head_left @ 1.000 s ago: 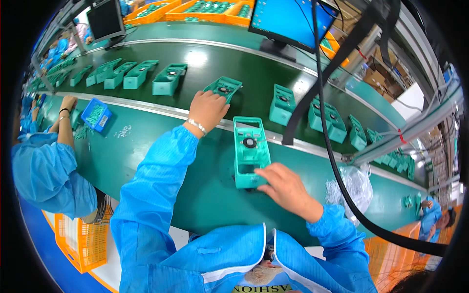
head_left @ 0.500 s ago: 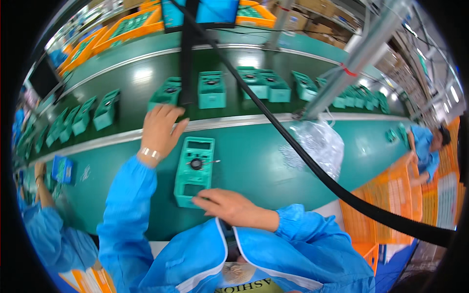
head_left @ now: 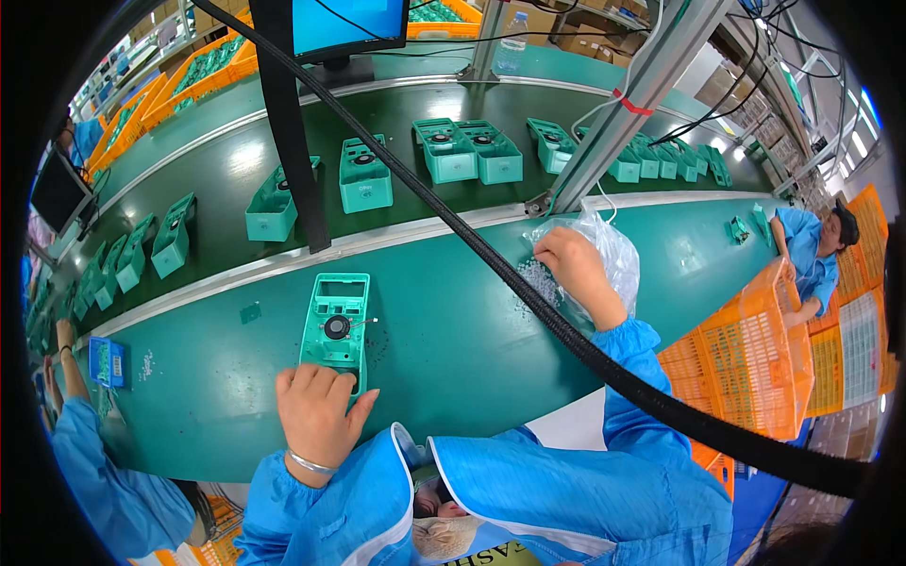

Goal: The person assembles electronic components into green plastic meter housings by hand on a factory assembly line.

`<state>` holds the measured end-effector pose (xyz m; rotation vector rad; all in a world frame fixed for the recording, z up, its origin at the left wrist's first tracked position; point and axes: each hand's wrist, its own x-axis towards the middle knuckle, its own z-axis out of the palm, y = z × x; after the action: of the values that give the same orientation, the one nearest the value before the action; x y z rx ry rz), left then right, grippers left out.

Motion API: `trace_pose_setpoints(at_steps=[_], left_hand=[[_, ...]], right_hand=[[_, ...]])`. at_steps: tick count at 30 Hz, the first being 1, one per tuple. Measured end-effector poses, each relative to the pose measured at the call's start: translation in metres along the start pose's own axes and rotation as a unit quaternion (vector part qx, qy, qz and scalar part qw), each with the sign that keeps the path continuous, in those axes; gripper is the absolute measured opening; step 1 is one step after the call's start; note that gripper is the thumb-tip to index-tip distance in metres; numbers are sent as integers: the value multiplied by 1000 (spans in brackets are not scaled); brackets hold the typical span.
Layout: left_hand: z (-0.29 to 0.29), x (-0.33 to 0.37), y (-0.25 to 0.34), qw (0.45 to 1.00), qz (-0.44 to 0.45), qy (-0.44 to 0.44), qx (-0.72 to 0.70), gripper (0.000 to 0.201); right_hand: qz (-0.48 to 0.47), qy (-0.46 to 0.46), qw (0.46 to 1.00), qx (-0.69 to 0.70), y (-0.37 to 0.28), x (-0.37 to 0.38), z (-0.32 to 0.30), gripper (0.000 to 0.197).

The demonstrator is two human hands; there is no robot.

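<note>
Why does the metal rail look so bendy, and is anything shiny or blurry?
In the head view, the fisheye lens curves the metal rail; also in the head view, pale glare sits on the dark green conveyor belt, while the green plastic housing and left hand look fairly sharp.

A housing (head_left: 330, 349) lies on the tabletop (head_left: 444, 377) between a box (head_left: 107, 363) at left and a bag (head_left: 615, 255) at right, loose parts (head_left: 534, 277) at the bag's left edge; behind, other housings (head_left: 365, 191) line the belt (head_left: 217, 170), a monitor (head_left: 347, 24) beyond.
</note>
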<state>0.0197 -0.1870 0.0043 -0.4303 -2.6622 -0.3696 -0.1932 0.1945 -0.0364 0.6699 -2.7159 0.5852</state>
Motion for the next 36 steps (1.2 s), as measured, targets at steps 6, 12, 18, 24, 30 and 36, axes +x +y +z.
trace_pose_setpoints(at_steps=[6,12,18,24,30,36], left_hand=[[2,-7,-1,1000,-6,8,-4,23],[1,-7,-3,1000,-10,5,-13,20],[2,-11,-6,1000,-12,7,-17,19],[0,-12,-9,1000,-12,11,-22,18],[-2,-15,-12,1000,-12,12,-25,18],[-4,-16,-15,999,-12,14,-30,18]], right_hand=[[-8,-13,1000,0,-4,9,3,5],[24,-2,1000,3,-10,13,9,7],[43,13,998,34,-14,14,13,9],[46,16,996,74,-13,12,12,7],[23,5,998,51,-17,11,12,6],[42,4,996,73,-24,16,14,7]])
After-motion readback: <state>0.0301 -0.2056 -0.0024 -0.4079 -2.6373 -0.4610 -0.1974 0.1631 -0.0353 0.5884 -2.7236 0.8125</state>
